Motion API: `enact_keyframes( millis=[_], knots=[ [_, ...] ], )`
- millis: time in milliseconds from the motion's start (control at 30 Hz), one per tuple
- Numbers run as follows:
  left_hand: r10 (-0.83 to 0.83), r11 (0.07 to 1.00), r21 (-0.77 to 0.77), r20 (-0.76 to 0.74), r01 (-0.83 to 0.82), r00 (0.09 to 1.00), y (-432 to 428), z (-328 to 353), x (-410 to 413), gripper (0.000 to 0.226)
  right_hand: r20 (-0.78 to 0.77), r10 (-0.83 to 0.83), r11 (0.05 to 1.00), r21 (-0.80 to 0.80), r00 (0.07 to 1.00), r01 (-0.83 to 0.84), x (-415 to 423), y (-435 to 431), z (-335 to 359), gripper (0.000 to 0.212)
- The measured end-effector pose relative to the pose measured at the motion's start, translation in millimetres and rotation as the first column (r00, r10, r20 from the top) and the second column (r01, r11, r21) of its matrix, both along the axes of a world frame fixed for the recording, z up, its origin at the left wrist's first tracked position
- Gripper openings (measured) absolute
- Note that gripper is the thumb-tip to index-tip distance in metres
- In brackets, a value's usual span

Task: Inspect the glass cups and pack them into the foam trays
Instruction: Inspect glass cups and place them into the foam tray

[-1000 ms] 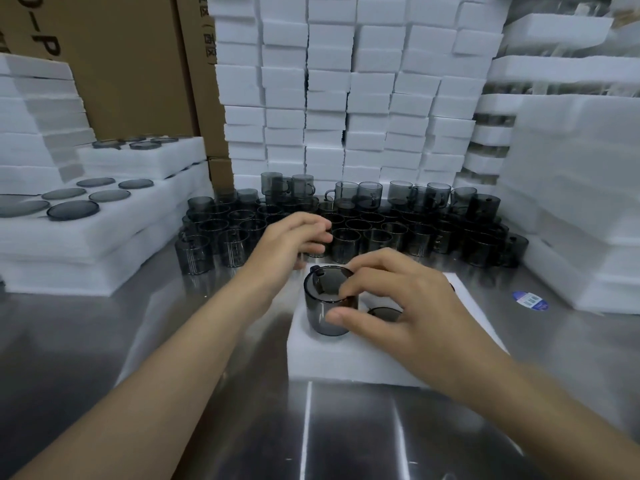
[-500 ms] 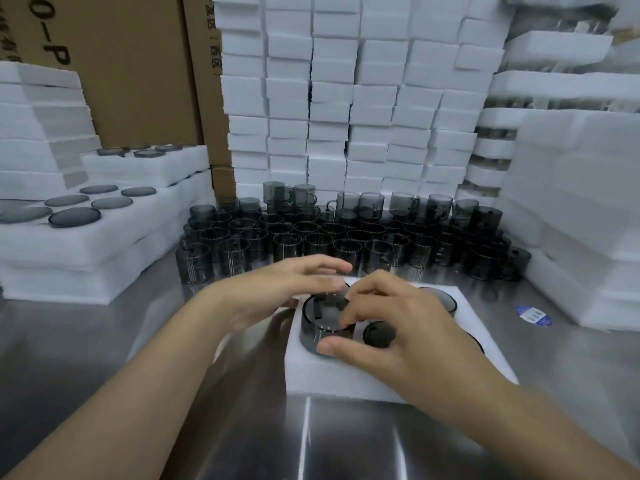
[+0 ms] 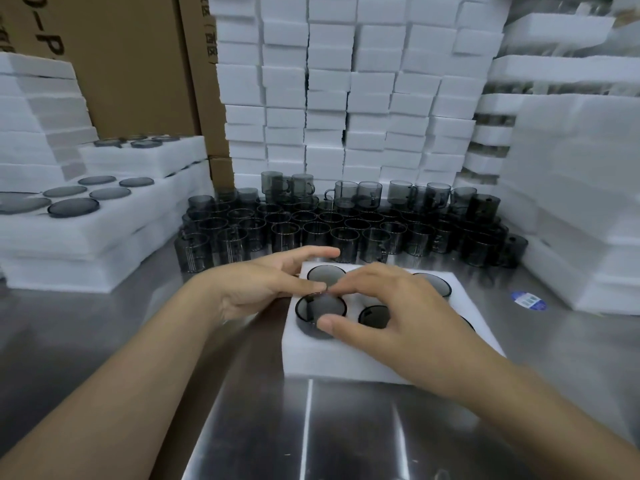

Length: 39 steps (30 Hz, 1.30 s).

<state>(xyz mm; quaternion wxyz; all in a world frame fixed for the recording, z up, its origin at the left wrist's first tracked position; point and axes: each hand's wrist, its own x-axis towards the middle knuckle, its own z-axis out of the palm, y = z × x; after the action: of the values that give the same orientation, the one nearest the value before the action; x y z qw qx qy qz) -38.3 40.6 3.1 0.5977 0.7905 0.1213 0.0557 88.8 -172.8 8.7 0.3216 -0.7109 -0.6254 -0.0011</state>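
The right hand [image 3: 391, 317] pinches a gray glass cup [image 3: 320, 311] sunk in the foam tray [image 3: 311, 358]; the left hand [image 3: 266, 282], at nine o'clock, has its fingers spread loose.

right hand [image 3: 398, 317] covers the middle and right pockets of the foam tray [image 3: 332, 358] | near-left cup [image 3: 320, 311] sunk in its pocket, walls mostly hidden | rear loose cups [image 3: 346, 230] overlap, count unclear | cardboard box [image 3: 114, 64] print cut off at top edge
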Motion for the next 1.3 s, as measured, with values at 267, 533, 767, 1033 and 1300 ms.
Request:
enact_keyframes(
  millis=[267,533,767,1033,1300],
  knots=[
    [-0.004,1.000,-0.019,-0.007,0.004,1.000,1.7,-4.0,-2.6,0.066,0.047,-0.029,1.000,0.014,0.998,0.028,1.6,2.5,-5.2,0.056],
    [-0.102,0.992,-0.071,-0.012,0.101,0.995,3.6,-5.7,-2.3,0.081,-0.067,-0.149,0.976,0.151,0.987,0.158,32.7,2.3,5.7,0.042],
    [-0.082,0.996,0.021,-0.103,0.085,0.991,-0.9,-3.4,1.3,0.090,-0.070,-0.479,0.875,-0.114,0.875,0.470,105.7,-3.5,2.2,0.035],
    [0.277,0.950,0.188,-0.151,-0.248,0.949,15.1,5.8,-18.8,0.075,-0.175,-0.545,0.791,-0.431,0.820,0.434,133.4,-16.7,4.1,0.082],
    [0.413,0.893,0.226,-0.073,-0.388,0.908,-2.0,-16.4,7.5,0.057,-0.509,-0.429,0.899,-0.317,0.746,0.301,140.1,-6.4,-13.3,0.055]
  ],
)
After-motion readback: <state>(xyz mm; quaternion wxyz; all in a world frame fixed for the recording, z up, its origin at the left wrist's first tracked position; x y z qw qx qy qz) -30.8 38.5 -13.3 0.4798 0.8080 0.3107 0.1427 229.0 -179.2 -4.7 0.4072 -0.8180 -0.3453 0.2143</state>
